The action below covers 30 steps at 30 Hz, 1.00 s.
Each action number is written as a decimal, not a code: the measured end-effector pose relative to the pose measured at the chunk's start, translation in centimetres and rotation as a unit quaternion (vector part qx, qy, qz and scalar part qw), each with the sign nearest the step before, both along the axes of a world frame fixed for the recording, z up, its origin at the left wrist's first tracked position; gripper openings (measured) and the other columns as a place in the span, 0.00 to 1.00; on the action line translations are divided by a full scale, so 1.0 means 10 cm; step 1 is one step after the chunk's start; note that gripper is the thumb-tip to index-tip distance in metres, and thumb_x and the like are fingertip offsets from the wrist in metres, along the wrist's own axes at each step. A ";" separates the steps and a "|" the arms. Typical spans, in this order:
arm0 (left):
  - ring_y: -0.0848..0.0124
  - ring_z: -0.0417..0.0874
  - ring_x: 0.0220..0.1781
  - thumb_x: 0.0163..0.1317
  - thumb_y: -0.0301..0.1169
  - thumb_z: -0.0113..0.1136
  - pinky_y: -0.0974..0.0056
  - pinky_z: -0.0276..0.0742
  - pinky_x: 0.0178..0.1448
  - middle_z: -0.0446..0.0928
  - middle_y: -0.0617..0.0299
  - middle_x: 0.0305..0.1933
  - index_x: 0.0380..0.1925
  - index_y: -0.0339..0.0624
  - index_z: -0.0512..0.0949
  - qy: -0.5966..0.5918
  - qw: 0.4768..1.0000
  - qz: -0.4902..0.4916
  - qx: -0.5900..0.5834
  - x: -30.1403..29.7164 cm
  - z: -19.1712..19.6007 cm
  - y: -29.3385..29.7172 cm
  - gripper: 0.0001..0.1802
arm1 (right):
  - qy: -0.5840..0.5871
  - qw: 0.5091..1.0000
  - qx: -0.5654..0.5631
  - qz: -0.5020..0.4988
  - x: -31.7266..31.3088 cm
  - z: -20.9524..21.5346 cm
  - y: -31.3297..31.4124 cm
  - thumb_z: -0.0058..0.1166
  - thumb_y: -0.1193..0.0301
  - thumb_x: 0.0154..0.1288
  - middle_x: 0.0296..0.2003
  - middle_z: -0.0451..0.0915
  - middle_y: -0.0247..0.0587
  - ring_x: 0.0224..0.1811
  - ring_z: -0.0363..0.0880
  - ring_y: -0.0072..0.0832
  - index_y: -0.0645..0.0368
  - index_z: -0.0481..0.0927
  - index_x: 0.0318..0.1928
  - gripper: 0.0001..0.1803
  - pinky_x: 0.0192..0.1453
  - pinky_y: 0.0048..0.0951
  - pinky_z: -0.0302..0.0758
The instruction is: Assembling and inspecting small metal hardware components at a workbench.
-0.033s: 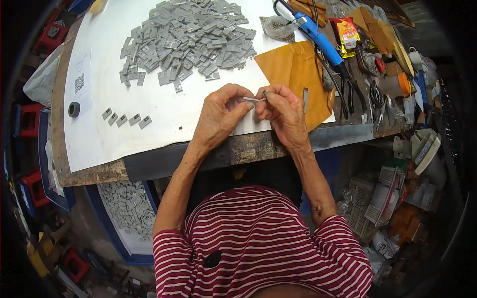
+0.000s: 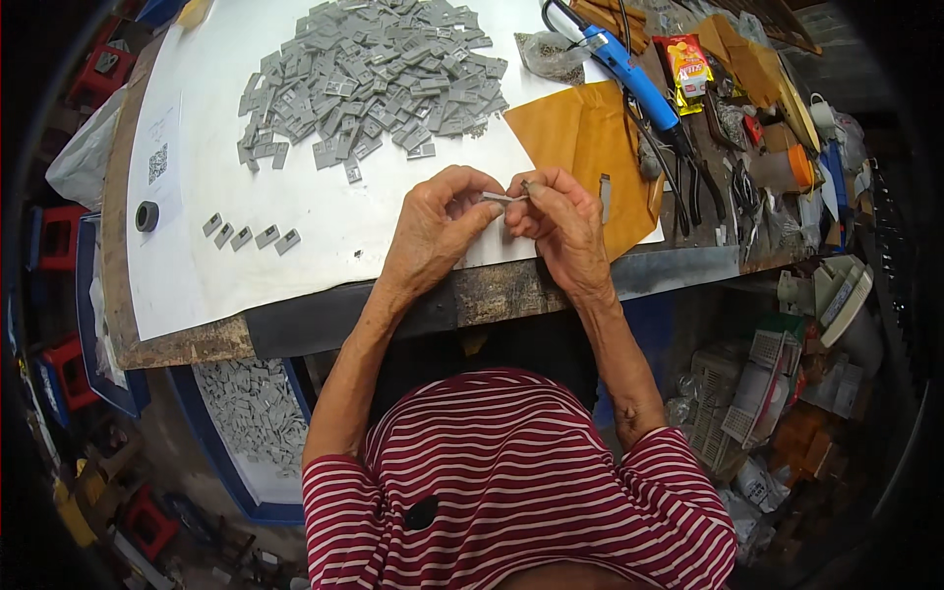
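Over the front edge of the table, my left hand (image 2: pixel 444 228) pinches a small flat grey plastic piece (image 2: pixel 494 197) between thumb and fingers. Close against it on the right, the thumb and fingers of my right hand (image 2: pixel 565 224) are pressed together at the piece's right end. A tiny dark bit (image 2: pixel 527 187) shows between those right fingertips; its kind is too small to make out. Left of my hands, several grey rectangular pieces (image 2: pixel 266 237) with dark windows lie in a row on the white sheet (image 2: pixel 324 211). Farther back is a large heap of similar grey pieces (image 2: pixel 379 84).
A brown envelope (image 2: pixel 575 128) lies right of the heap, with a blue corded tool (image 2: pixel 639 93), black-handled pliers (image 2: pixel 703 187) and a bag of small parts (image 2: pixel 553 56) nearby. A black ring (image 2: pixel 147 216) sits far left. Below stands a blue-rimmed tray of grey pieces (image 2: pixel 251 413).
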<state>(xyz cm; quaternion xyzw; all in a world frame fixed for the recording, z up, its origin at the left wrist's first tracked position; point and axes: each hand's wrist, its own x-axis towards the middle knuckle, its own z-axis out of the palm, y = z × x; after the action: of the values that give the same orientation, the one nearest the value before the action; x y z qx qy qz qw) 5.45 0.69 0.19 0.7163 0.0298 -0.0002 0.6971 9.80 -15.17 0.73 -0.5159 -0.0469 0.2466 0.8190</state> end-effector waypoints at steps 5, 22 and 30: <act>0.83 0.69 0.28 0.53 0.25 0.57 0.78 0.64 0.31 0.73 0.69 0.25 0.34 0.36 0.77 0.010 0.999 -0.004 -0.039 0.00 0.07 0.00 0.08 | 0.007 0.999 0.031 -0.028 -0.06 0.00 0.03 0.43 0.74 0.64 0.30 0.77 0.44 0.29 0.78 0.23 0.69 0.70 0.38 0.08 0.36 0.20 0.78; 0.78 0.75 0.29 0.56 0.26 0.55 0.75 0.70 0.36 0.76 0.62 0.29 0.42 0.32 0.73 0.015 0.989 -0.010 -0.146 0.02 0.01 0.01 0.13 | -0.422 0.882 -0.206 -0.043 -0.21 -0.06 0.05 0.40 0.85 0.60 0.39 0.69 0.43 0.32 0.76 0.23 0.68 0.69 0.35 0.05 0.37 0.21 0.75; 0.81 0.74 0.29 0.55 0.23 0.55 0.77 0.70 0.34 0.76 0.64 0.30 0.41 0.33 0.74 0.027 0.989 0.001 -0.146 0.01 0.00 0.00 0.13 | -0.275 0.946 -0.166 -0.035 -0.19 -0.01 0.00 0.42 0.83 0.61 0.33 0.70 0.36 0.29 0.75 0.18 0.66 0.68 0.35 0.02 0.31 0.17 0.75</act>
<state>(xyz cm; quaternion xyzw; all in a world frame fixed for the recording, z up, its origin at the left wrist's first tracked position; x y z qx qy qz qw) 5.54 0.69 0.24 0.6065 0.0492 -0.0230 0.7932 7.87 -15.18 0.63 -0.6934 -0.2111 0.0702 0.6853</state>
